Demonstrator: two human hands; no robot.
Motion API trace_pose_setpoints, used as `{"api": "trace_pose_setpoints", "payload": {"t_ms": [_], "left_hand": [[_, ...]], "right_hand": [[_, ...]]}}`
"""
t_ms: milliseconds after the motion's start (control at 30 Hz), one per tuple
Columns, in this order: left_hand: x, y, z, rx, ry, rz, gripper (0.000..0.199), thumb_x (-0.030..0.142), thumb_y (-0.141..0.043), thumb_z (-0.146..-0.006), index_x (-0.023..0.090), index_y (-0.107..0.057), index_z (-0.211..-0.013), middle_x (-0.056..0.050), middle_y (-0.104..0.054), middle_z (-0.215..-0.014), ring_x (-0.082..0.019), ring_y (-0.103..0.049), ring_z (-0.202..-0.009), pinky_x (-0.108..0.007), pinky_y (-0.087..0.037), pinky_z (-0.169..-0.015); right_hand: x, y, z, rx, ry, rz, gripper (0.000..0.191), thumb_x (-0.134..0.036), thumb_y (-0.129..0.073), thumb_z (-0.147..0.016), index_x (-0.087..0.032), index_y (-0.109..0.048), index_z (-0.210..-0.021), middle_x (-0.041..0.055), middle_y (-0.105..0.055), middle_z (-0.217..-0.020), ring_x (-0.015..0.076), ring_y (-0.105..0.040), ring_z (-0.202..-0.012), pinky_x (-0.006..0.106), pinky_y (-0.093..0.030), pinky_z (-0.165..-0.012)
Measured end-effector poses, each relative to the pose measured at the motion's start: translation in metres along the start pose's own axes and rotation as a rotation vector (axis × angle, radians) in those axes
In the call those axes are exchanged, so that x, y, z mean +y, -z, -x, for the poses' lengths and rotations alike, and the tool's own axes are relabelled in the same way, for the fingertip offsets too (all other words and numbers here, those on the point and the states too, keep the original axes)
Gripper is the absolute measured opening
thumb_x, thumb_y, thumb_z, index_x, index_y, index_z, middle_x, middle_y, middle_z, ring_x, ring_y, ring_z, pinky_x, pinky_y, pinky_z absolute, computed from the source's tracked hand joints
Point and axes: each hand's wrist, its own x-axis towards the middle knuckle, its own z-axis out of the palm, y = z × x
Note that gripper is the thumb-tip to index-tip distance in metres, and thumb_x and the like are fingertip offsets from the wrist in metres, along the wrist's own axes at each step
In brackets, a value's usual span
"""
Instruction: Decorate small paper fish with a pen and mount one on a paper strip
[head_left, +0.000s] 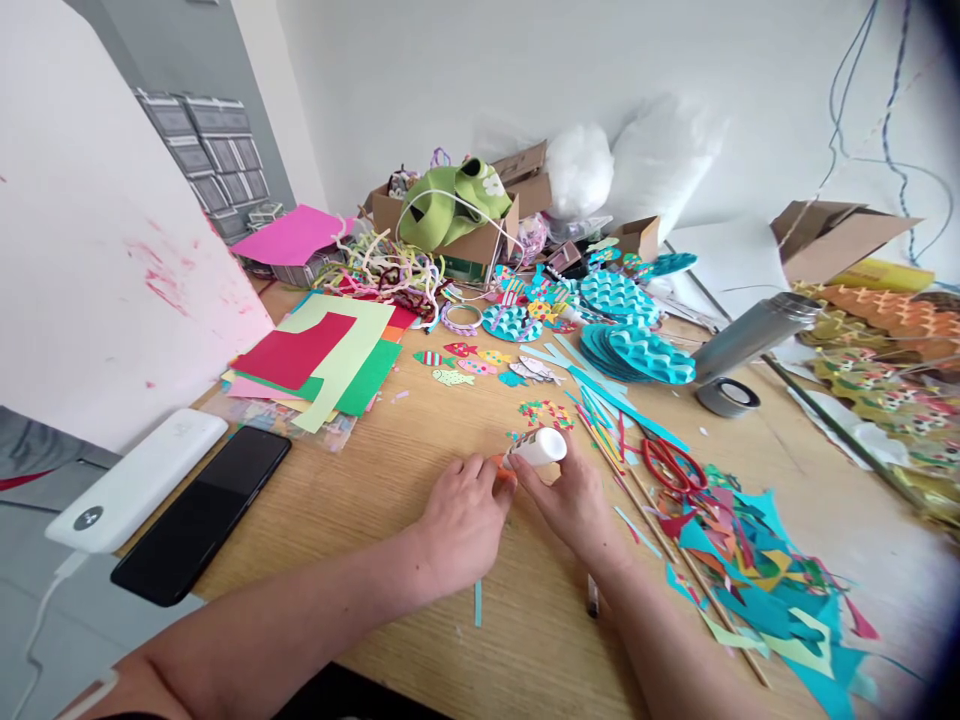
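Right hand (574, 500): curled around a white bottle (536, 447), thumb along its near side; bottle tilted above the table, rounded end up and rightward. Left hand (461, 520): fingers and thumb drawn narrow on an orange bit (507, 468) at the bottle's lower end; nozzle or paper, cannot tell. Both forearms angle inward, hands meeting.

Step in hand, judged: working the bottle against the orange bit, probably glue. Next move likely calls for a steady left pinch and fine right-hand tilt.

Just beyond: small paper bits (555, 412), then paper fish (476, 368). Rightward: red scissors (673, 467), coloured scraps (780, 570).
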Motion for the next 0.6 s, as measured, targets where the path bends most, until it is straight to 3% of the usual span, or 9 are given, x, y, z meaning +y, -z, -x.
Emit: {"api": "trace_pose_setpoints", "payload": {"t_ms": [300, 600], "left_hand": [[-0.0009, -0.0014, -0.0004, -0.004, 0.002, 0.009, 0.028, 0.013, -0.047, -0.086, 0.015, -0.058, -0.111, -0.013, -0.057, -0.103, -0.027, -0.053, -0.096, -0.04, -0.046, -0.079], [-0.0011, 0.0007, -0.0002, -0.022, 0.0, 0.037, 0.03, 0.014, -0.044, -0.088, 0.016, -0.056, -0.116, -0.013, -0.058, -0.106, -0.028, -0.057, -0.095, -0.042, -0.049, -0.082]], "right_hand": [[-0.0028, -0.0016, -0.0023, -0.005, -0.049, 0.002, 0.032, -0.051, -0.061, -0.083, -0.023, -0.045, -0.084, -0.0011, -0.061, -0.067, 0.011, -0.044, -0.04, 0.026, -0.034, -0.044], [-0.0012, -0.0047, -0.0072, 0.011, -0.041, 0.031, 0.034, -0.054, -0.059, -0.085, -0.023, -0.045, -0.085, 0.0003, -0.062, -0.069, 0.0137, -0.049, -0.045, 0.027, -0.037, -0.048]]}}
